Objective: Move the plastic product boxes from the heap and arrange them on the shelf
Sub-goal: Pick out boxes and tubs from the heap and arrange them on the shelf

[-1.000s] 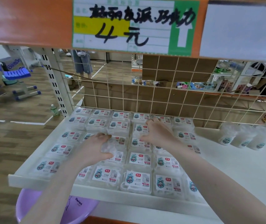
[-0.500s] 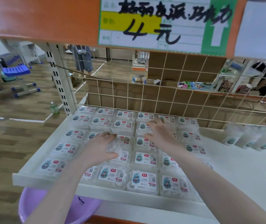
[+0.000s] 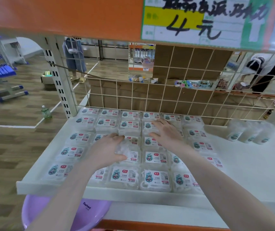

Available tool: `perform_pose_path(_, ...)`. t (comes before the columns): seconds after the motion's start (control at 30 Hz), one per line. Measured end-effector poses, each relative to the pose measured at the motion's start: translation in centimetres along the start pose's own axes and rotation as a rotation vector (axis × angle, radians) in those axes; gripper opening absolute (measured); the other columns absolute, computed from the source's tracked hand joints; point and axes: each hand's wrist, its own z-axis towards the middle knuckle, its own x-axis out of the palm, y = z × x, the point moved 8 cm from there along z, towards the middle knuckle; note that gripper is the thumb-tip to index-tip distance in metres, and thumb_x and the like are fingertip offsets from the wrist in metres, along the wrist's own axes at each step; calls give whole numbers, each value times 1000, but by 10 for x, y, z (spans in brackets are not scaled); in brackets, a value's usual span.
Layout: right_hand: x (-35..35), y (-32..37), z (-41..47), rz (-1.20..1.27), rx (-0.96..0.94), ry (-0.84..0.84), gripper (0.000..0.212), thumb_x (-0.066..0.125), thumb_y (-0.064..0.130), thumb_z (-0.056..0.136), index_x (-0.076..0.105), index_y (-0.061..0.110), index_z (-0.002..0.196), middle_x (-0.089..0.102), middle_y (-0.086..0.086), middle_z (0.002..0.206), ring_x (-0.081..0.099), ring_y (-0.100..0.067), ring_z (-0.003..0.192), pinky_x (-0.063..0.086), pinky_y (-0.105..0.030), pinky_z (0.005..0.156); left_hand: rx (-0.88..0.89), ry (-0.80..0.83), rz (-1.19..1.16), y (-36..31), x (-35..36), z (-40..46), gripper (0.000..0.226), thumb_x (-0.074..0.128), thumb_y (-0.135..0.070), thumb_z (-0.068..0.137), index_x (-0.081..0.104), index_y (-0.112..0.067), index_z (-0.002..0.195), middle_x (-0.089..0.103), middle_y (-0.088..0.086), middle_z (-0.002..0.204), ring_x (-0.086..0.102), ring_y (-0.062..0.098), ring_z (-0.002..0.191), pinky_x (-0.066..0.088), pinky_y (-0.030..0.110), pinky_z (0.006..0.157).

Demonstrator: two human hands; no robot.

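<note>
Both hands are out over the shelf (image 3: 243, 165), which is already tiled with flat plastic boxes (image 3: 156, 178) in rows running back to the wire grid (image 3: 166, 97). The left hand (image 3: 107, 151) has its fingers curled over the top of one box (image 3: 125, 150) in the middle rows, thumb at the near edge, fingertips hooked over the far edge; it looks to be gripping that box, seating it or nudging it square. The right hand (image 3: 166, 135) lies flat with straight, spread fingers pressing on boxes a row or two further back, holding nothing. The gripped box sits right under the left fingers, its long side running left to right like its neighbours, so any squaring push would go straight away from the palm toward the grid. The left hand is plainly the nearer one for that. Below the shelf lip, by the left forearm, a purple basin (image 3: 90, 214) shows; I cannot see what is in it.
</note>
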Motion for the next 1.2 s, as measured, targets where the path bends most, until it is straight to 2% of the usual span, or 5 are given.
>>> perform_pose_path(0.2,-9,-26,-34,-15,117,-60,47,45,43,95,44,20,136,46,0,136,46,-21,119,43,-36,91,51,24,26,2,-1,-3,73,65,-50,77,41,-23,141,45,1,140,47,20,123,40,30,96)
perform_pose_path(0.57,-43,-104,-110,-132,243,-147,45,50,39,94,51,15,131,53,-6,132,47,-24,119,38,-32,95,135,-2,80,-64,0,-4,70,66,-52,78,42,-28,139,49,-2,137,49,16,120,42,31,97)
perform_pose_path(0.77,-62,-161,-139,-146,248,-159,46,48,37,95,48,14,134,51,-7,133,45,-26,122,34,-33,98,90,-23,59,-119,14,8,71,66,-52,78,41,-28,141,48,-3,139,48,16,122,42,28,91)
perform_pose_path(0.93,-64,-213,-153,-148,224,-96,42,45,35,96,46,15,134,49,-5,133,43,-25,121,32,-31,96,35,26,55,-165,36,20,75,66,-53,77,38,-31,142,43,-4,143,44,16,126,42,35,100)
perform_pose_path(1.2,-52,-232,-148,-75,107,-60,33,47,29,94,54,14,123,55,-6,120,47,-27,113,35,-32,92,-6,103,66,-208,67,20,76,67,-50,77,35,-29,144,39,-3,147,39,16,131,34,31,105)
